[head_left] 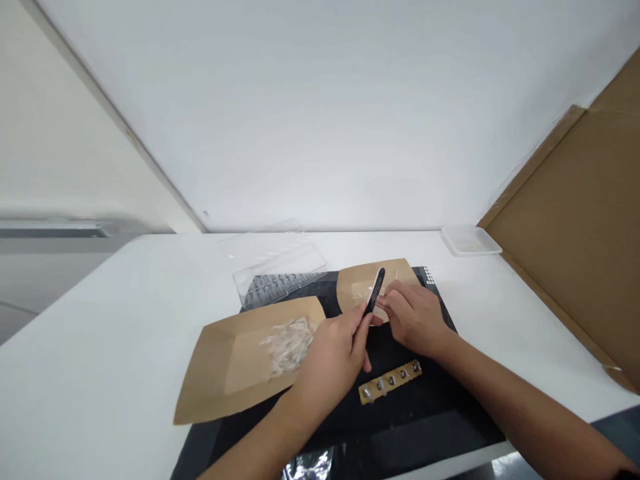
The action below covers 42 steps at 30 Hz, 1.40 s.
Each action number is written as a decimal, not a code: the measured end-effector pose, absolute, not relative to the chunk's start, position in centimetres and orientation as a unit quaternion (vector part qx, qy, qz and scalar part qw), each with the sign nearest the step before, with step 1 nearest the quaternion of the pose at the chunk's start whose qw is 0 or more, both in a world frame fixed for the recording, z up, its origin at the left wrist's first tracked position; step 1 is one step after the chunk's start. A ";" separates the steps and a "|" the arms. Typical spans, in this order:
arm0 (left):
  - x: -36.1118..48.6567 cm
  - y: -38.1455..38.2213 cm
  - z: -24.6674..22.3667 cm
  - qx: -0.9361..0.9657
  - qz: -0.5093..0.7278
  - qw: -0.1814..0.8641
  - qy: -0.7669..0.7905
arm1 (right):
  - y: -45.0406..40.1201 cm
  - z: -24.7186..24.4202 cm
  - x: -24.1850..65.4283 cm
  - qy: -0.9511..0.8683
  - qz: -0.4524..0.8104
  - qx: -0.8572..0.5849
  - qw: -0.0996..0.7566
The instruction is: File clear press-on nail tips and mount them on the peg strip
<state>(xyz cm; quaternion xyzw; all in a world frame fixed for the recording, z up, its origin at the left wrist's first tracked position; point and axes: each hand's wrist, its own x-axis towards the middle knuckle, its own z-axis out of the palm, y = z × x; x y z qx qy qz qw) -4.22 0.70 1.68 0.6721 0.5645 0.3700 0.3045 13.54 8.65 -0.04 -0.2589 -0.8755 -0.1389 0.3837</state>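
Observation:
My left hand (340,350) is closed round a slim black tool with a pale edge (376,288), its end pointing up and away. Close against it, my right hand (413,317) has its fingers pinched together near the tool; whatever they hold is too small to make out. Behind both hands sits a brown paper tray (353,277) with a few small clear pieces. A larger paper tray (215,353) on the left holds a pile of clear slender pieces (290,343). Below my hands, a tan strip (391,382) carrying several small metallic parts lies on the black mat (425,427).
Clear plastic cases (280,270) lie at the mat's back left. A shallow translucent container (470,241) stands at the back right, beside a cardboard panel (575,247). A shiny packet (309,465) is at the front edge. A white wall rises behind the table.

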 end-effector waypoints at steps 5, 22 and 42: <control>-4.3 0.2 1.3 0.688 0.379 0.276 0.554 | 8.4 -0.2 13.5 -0.865 -0.097 -0.263 0.416; -3.8 0.2 0.9 0.735 0.369 0.109 0.559 | 8.1 -0.1 13.8 -0.905 -0.151 -0.226 0.327; -3.9 0.0 1.8 0.696 0.388 0.152 0.585 | 8.3 0.8 13.0 -0.889 -0.221 -0.221 0.334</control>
